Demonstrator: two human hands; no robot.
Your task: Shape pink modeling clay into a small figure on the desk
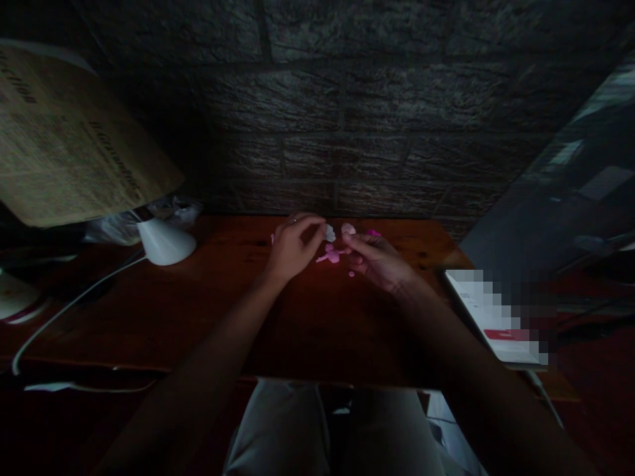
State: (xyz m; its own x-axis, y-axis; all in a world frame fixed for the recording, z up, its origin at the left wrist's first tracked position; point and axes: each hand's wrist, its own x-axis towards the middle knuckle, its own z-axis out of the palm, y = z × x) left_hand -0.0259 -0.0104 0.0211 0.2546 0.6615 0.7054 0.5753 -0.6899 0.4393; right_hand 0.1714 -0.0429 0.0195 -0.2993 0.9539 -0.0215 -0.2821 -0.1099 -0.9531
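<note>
My left hand is over the table with its thumb and fingers closed together, a ring on one finger. Beside its fingertips is a small white lump; whether the fingers touch it I cannot tell. My right hand is closed in a pinch, thumb against fingers, and what it grips is hidden. A pale pink lump shows just beyond its thumb tip. Between the hands lies a pink figure with thin limbs, perhaps of modelling clay. A tiny pink ball sits nearer me, and a magenta lump lies behind my right hand.
The wooden table meets a dark brick wall. At left stands a lamp with a printed shade, white base and cable; clear plastic lies behind it. A white box, partly blurred out, rests at the right edge.
</note>
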